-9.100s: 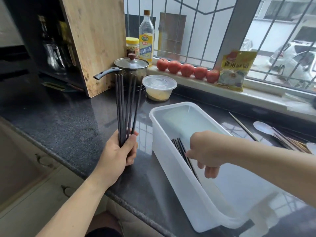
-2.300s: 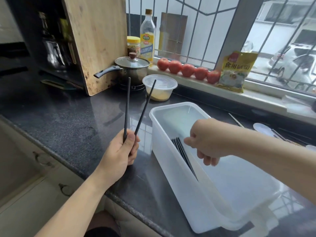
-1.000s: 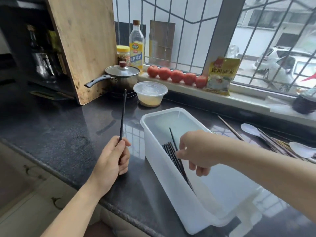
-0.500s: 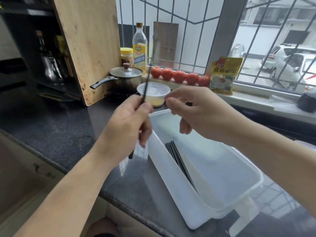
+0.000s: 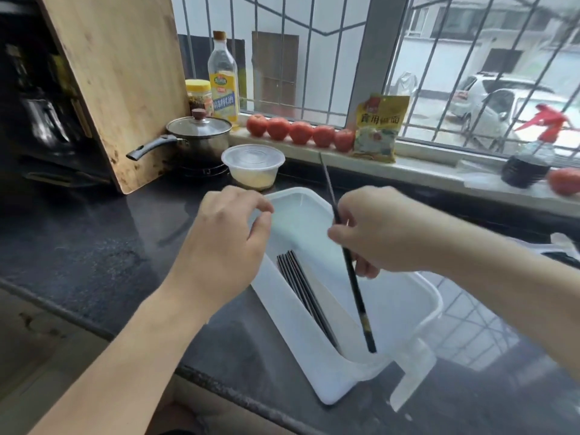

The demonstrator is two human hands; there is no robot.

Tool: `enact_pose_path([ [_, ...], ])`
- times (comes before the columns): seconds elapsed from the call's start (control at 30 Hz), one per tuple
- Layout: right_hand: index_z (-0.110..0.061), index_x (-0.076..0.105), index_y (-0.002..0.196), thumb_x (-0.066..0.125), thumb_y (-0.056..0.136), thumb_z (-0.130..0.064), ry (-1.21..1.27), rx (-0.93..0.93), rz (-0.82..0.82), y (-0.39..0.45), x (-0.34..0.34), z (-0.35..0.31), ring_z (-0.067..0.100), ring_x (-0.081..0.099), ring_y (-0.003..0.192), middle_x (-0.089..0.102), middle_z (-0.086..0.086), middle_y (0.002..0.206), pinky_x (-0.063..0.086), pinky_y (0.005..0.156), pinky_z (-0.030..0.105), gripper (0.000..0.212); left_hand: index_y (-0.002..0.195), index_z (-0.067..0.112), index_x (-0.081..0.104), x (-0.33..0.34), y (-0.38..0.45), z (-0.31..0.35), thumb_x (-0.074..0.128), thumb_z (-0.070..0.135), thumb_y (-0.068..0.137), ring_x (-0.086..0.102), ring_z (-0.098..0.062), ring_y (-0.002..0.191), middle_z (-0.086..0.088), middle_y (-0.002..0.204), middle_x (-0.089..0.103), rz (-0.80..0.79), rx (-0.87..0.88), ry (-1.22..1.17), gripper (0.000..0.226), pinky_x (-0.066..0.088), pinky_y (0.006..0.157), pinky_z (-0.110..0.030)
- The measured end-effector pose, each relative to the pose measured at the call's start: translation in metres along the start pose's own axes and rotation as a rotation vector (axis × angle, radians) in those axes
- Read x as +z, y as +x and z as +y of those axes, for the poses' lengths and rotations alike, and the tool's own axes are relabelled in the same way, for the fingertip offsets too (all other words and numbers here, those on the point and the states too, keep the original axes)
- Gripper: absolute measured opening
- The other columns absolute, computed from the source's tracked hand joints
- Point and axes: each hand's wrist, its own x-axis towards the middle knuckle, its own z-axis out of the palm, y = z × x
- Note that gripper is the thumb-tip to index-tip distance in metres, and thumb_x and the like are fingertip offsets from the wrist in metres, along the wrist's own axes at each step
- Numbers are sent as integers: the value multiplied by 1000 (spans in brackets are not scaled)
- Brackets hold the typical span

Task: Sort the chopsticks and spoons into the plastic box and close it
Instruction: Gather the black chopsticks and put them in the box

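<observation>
A white translucent plastic box (image 5: 292, 346) stands open on the dark counter, with several black chopsticks (image 5: 303, 288) lying along its left wall. My right hand (image 5: 376, 237) pinches one black chopstick (image 5: 356, 290) above the box, its lower end pointing down into the near end of the box. My left hand (image 5: 226, 246) hovers over the box's left rim with fingers loosely curled and nothing in it. A white spoon end (image 5: 563, 241) shows at the right edge, behind my right arm.
A lidded clear tub (image 5: 252, 166) and a saucepan (image 5: 197, 138) stand behind the box. A wooden cutting board (image 5: 116, 80) leans at the left. Tomatoes (image 5: 299, 133), a yellow packet (image 5: 378, 128) and bottles line the window sill. The counter edge runs below my left arm.
The last black chopstick passed from my left hand to my right hand, which now holds it tip-down over the box. My left hand is empty. Earlier it held several, then two, then one.
</observation>
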Motion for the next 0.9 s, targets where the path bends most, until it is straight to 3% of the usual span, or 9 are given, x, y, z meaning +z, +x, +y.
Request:
enact_pose_path([
  [0.17,-11,57,69,58,99,-23,-89,-10,-231,32,47,-3,8,61,43,66,1,62,53,43,19,32,117,31,65,5,-7,-8,51,38,97,30,-11,126,15,128,39,-128,-147,46,25,29,99,-27],
  [0.27,-14,54,68,59,100,-27,-133,-31,-266,33,57,-3,2,54,32,62,-2,58,45,36,14,35,119,30,63,3,-7,-6,42,45,95,33,-17,130,9,140,40,-186,-203,83,35,36,103,-36],
  [0.33,-11,59,74,57,100,-26,-102,-47,-223,29,47,-2,5,59,38,66,0,62,50,40,17,31,118,30,63,2,-7,-4,40,46,95,34,-17,130,8,143,42,-191,-220,100,36,38,106,-41],
  [0.43,-7,70,90,52,102,-22,-1,-82,-26,20,14,5,14,70,51,73,2,67,56,48,23,27,118,30,64,-2,-7,6,47,44,96,34,-17,131,9,139,48,-133,-202,132,32,35,107,-39],
  [0.53,-17,72,86,54,101,-20,160,-158,251,5,-17,22,7,64,46,71,-3,64,51,47,23,23,117,31,65,-12,-1,39,51,41,96,38,-16,131,14,128,50,-97,-105,119,27,30,103,-30],
  [0.67,-19,73,86,59,99,-17,396,-187,547,-29,-22,63,1,52,41,67,-3,61,41,45,12,20,115,42,63,-22,-3,126,48,39,99,49,5,113,25,112,56,-182,50,-7,22,30,87,-8],
  [0.73,-20,73,86,59,99,-18,510,-141,662,-49,-8,94,2,53,44,64,-6,58,41,48,15,19,108,44,64,-10,-11,173,48,37,100,55,14,99,29,103,62,-193,128,-155,20,35,76,2],
  [0.83,-37,56,65,59,94,-17,518,8,805,-81,26,153,6,50,52,54,-13,53,36,56,24,35,109,36,69,48,-27,234,51,21,104,61,11,95,24,97,69,-227,196,-421,24,44,76,-2],
  [0.9,-39,45,60,58,92,-15,511,145,841,-107,51,195,9,46,54,51,-13,54,33,57,27,42,113,27,71,101,-42,266,51,11,102,63,7,98,19,103,70,-308,184,-529,28,46,81,-6],
])
